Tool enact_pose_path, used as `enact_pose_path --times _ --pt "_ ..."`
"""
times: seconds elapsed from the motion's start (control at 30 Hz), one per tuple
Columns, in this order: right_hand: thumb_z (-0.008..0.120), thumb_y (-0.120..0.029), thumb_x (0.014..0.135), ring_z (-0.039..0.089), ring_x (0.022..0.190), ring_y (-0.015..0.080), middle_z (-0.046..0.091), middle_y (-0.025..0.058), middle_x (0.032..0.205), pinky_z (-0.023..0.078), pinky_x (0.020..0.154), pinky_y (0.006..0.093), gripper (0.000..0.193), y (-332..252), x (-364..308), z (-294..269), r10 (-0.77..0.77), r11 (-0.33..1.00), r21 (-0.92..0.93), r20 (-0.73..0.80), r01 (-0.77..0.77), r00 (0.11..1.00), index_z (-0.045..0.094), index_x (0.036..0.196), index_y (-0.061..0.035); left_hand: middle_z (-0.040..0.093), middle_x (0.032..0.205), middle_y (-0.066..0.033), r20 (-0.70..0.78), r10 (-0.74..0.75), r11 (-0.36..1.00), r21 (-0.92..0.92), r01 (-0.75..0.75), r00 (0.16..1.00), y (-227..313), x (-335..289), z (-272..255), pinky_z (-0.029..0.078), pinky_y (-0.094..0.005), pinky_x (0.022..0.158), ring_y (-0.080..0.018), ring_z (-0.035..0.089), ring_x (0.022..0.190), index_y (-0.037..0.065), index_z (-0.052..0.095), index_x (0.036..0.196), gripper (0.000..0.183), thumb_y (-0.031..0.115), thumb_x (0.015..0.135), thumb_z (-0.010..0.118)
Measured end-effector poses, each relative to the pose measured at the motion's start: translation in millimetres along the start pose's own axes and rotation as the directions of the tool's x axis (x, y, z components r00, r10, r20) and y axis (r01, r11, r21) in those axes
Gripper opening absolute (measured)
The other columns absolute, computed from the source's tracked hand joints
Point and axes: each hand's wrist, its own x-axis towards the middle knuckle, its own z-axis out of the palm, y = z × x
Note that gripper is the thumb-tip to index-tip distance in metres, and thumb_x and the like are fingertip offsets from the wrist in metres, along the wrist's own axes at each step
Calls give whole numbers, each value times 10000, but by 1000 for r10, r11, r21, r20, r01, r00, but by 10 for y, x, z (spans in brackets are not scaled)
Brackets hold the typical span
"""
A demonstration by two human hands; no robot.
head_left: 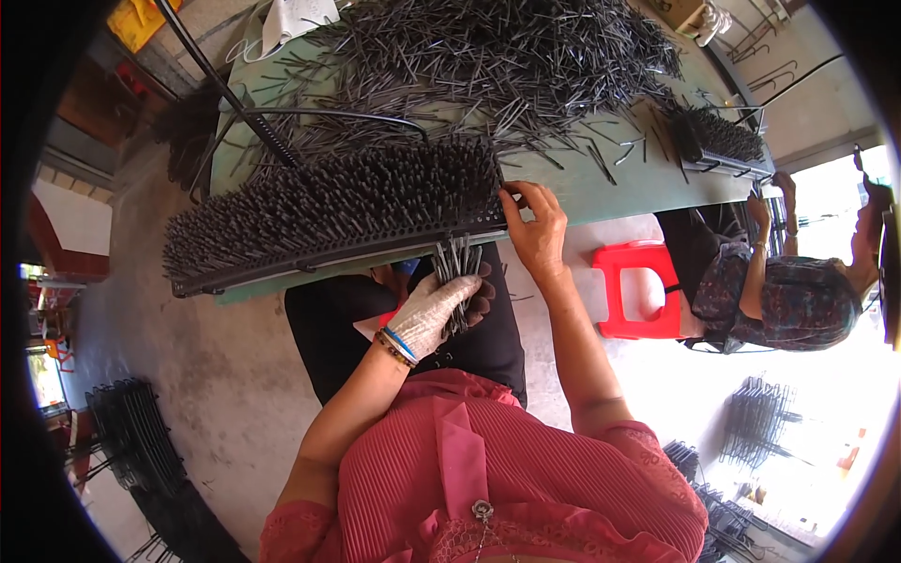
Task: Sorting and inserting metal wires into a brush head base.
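Observation:
My left hand [427, 314], in a whitish knitted glove with dark fingers, is closed round a bundle of thin black strips [457, 258]. The bundle stands roughly upright just below the table's near edge. In front of me lies a long black perforated rack [328, 258], its top densely filled with upright black strips. My bare right hand [538, 230] is at the rack's right end, thumb and fingertips pinched together against it. Whatever is between those fingertips is too small to make out.
A large heap of loose black strips [497, 66] covers the back of the green table [601, 192]. Another filled rack [718, 141] stands at the right, near another person [779, 291] and a red stool [610, 291]. Stacked black racks [136, 436] are on the floor at left.

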Motion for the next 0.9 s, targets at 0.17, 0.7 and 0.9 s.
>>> enact_pose_path --times 0.17,0.7,0.9 --pt "739 -61 802 604 684 161 684 78 913 487 632 293 179 -214 -6 -119 126 990 67 -27 -124 992 691 967 -10 673 943 -67 -17 38 999 17 -38 999 27 -27 13 521 -239 685 -142 654 785 18 585 1185 289 175 941 576" --pt "680 -211 915 577 713 78 676 24 775 470 651 236 265 -353 -166 -267 465 707 277 510 -650 723 706 961 49 677 954 -74 -87 173 984 -23 -176 981 -57 23 -17 590 -320 694 -172 684 792 5 597 1133 239 148 941 594" --pt "676 -228 920 573 694 73 678 39 773 470 625 235 303 -309 94 -264 450 753 370 315 -545 836 688 989 68 693 981 -90 -162 137 988 -53 -148 977 -67 31 -8 576 -349 701 -210 694 820 40 600 1151 245 160 939 578"
